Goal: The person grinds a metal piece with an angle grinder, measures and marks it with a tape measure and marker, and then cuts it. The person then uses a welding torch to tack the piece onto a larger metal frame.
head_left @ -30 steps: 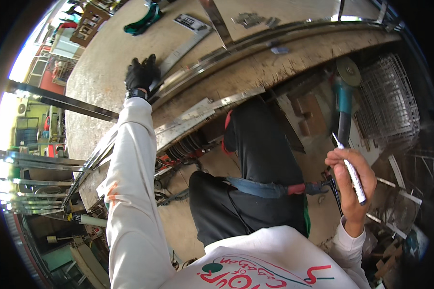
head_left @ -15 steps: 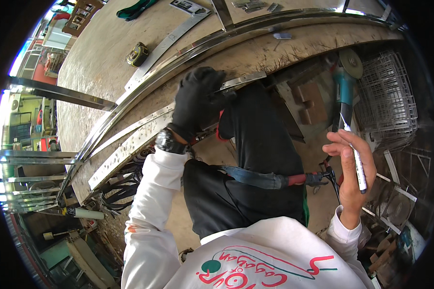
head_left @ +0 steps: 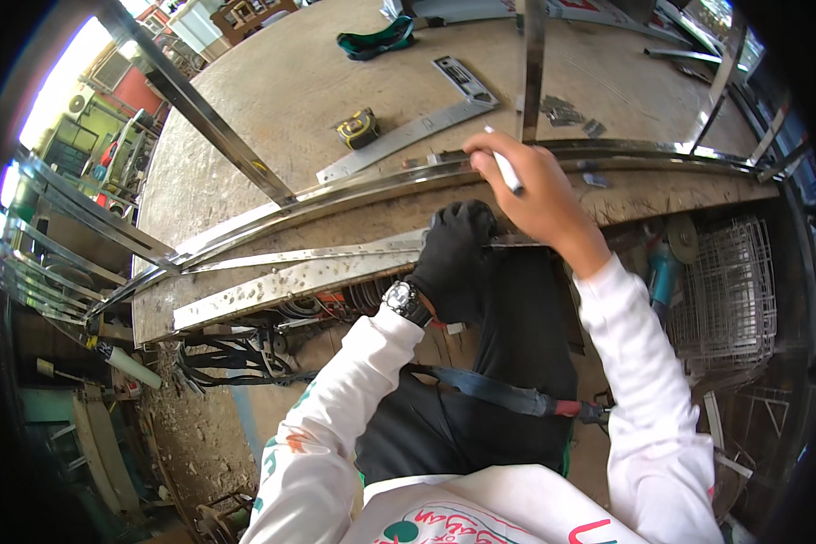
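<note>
My left hand [head_left: 459, 252], in a black glove, is closed at the table's near edge, its fingers around a narrow metal strip [head_left: 335, 253]. The strip runs out on both sides of the glove, and the fingertips are partly hidden. Bare and raised just beyond the glove, my right hand [head_left: 546, 192] holds a white marker pen [head_left: 508, 172] between thumb and fingers. Behind the pen lies the long shiny metal rail [head_left: 372, 189] of a frame with upright bars. A wider, spotted metal bar [head_left: 272, 288] rests along the edge left of my glove.
On the wooden table [head_left: 263, 127] lie a yellow-black tape measure [head_left: 359, 129], a metal square [head_left: 408, 136], a green strap [head_left: 376, 38] and small metal plates [head_left: 562, 111]. A teal angle grinder [head_left: 664, 272] and wire racks [head_left: 727, 290] are at the right, below table level.
My right hand has swung from the far right up and left over the table edge, carrying the marker pen. My left hand still grips the strip. The view has shifted, showing more of the table.
</note>
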`<move>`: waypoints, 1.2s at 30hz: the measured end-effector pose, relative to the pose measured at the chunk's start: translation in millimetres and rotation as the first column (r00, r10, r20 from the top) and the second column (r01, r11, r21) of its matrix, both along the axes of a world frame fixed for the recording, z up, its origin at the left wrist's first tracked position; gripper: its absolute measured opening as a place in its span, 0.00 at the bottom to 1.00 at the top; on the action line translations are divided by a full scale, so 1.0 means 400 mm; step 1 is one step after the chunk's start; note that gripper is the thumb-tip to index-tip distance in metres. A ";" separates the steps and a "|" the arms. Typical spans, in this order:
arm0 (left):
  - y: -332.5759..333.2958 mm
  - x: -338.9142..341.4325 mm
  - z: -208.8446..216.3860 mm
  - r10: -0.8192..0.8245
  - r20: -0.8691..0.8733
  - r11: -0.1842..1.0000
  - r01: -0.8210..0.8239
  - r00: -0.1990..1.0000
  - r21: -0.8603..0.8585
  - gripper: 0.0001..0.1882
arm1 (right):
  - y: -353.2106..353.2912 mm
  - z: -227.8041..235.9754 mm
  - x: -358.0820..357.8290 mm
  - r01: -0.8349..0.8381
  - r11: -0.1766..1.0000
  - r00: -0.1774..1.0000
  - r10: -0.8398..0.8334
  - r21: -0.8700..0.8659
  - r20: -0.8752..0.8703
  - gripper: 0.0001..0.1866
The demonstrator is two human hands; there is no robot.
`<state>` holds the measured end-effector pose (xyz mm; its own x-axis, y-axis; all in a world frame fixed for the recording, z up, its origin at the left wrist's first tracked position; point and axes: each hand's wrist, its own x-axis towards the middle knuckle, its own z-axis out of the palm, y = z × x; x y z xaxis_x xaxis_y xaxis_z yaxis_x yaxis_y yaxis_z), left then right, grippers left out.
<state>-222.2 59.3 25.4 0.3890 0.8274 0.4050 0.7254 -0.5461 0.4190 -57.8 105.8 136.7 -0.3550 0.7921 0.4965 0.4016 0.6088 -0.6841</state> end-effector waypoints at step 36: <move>0.011 0.040 -0.047 0.060 0.156 0.996 -0.070 0.986 0.062 0.09 | 0.451 -0.014 -0.139 -0.190 0.935 0.516 0.356 -0.301 0.779 0.33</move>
